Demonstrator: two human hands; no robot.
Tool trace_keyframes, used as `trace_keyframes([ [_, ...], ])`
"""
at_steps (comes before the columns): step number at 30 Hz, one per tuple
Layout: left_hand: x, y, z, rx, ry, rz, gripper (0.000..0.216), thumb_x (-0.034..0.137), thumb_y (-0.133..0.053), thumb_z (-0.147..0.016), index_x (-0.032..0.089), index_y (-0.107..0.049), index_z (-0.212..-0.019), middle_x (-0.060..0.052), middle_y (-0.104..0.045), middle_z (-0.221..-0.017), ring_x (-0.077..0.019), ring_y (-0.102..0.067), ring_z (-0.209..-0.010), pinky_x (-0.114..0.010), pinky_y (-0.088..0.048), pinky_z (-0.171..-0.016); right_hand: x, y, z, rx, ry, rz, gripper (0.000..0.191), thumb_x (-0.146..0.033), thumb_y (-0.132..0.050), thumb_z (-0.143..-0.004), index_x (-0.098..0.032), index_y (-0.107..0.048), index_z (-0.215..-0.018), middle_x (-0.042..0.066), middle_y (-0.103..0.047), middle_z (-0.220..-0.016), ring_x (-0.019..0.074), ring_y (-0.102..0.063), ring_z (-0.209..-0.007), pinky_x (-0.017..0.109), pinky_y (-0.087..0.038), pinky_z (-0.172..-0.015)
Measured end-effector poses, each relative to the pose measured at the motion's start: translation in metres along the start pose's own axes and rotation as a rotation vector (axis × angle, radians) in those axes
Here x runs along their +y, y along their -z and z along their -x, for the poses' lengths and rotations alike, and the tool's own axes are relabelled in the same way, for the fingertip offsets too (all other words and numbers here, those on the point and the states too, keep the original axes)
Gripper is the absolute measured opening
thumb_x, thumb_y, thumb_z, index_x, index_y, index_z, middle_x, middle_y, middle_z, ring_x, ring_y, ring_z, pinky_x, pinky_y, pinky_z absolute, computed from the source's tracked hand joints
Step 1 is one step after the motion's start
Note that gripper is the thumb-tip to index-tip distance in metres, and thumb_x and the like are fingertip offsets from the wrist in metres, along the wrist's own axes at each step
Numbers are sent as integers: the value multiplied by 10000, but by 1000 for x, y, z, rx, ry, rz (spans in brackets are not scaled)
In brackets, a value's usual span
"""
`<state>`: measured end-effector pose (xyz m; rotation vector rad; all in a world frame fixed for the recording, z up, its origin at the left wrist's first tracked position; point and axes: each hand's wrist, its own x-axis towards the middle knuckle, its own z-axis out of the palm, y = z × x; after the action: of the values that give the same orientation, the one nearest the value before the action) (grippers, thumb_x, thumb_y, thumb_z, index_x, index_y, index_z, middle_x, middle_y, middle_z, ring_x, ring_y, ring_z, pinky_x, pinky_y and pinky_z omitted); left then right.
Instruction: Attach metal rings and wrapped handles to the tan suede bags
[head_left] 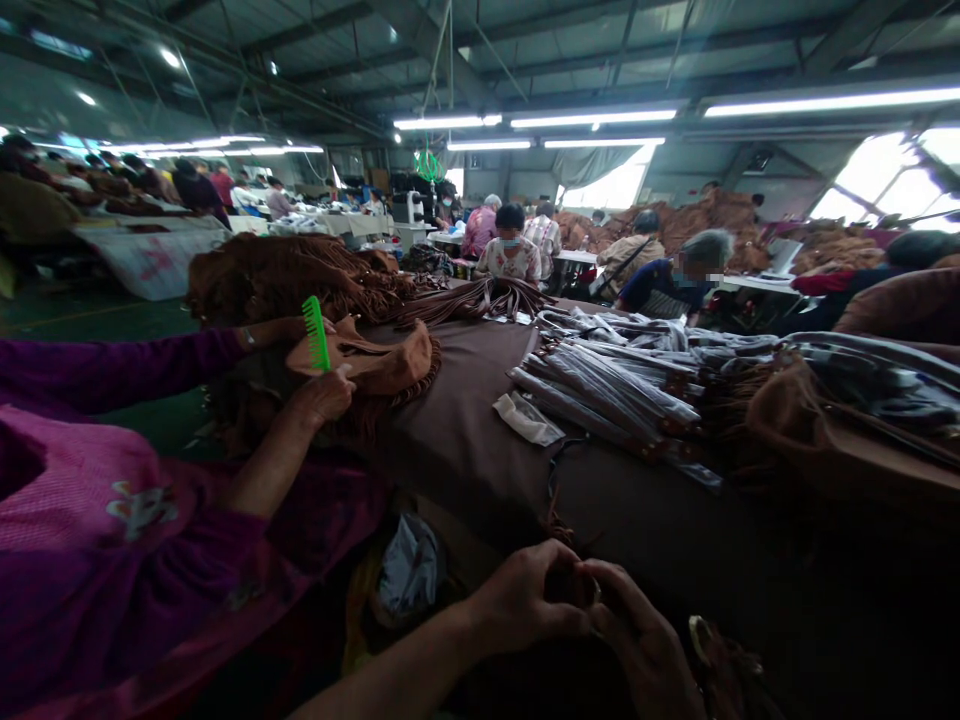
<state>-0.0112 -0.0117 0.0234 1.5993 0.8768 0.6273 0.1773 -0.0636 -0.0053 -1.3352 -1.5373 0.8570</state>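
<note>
At the bottom of the head view my left hand (525, 600) and my right hand (645, 640) meet at the near edge of the brown table (480, 440). Both are curled around a small dark brown piece (564, 580) with a fringe; I cannot make out what it is in the dim light. My fingers are pinched together on it. A thin dark strap (555, 480) runs from the piece up onto the table.
A person in purple sleeves at my left holds a green comb (316, 333) over a tan fringed bag (375, 360). Wrapped strap bundles (615, 380) and brown bags (810, 410) cover the table's right. A crumpled plastic bag (409, 570) lies below. Other workers sit beyond.
</note>
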Motion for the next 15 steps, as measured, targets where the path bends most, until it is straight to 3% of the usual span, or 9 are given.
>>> trace_keyframes([
  [6, -8, -8, 0, 60, -13, -7, 521, 444, -812, -623, 182, -652, -1043, 5, -659, -928, -159, -584, -837, -233, -424, -714, -6, 3, -6, 21, -31, -43, 247, -387, -684, -765, -242, -727, -961, 32, -727, -934, 219, -691, -856, 247, -571, -751],
  [12, -11, -1, 3, 46, -80, -7, 513, 516, -767, -678, 181, -668, -1053, -10, -668, -956, -186, -599, -903, -250, -439, -771, -5, 5, -8, 14, -1, -164, 222, -330, -709, -753, -270, -753, -963, 48, -731, -957, 241, -695, -875, 289, -584, -745],
  [15, -15, 1, 7, 53, -206, -35, 577, 609, -702, -705, 167, -658, -1074, -49, -668, -960, -191, -606, -879, -262, -446, -783, -5, 9, -9, -52, 102, -156, 228, -290, -701, -761, -308, -754, -982, 41, -741, -970, 251, -704, -881, 302, -590, -753],
])
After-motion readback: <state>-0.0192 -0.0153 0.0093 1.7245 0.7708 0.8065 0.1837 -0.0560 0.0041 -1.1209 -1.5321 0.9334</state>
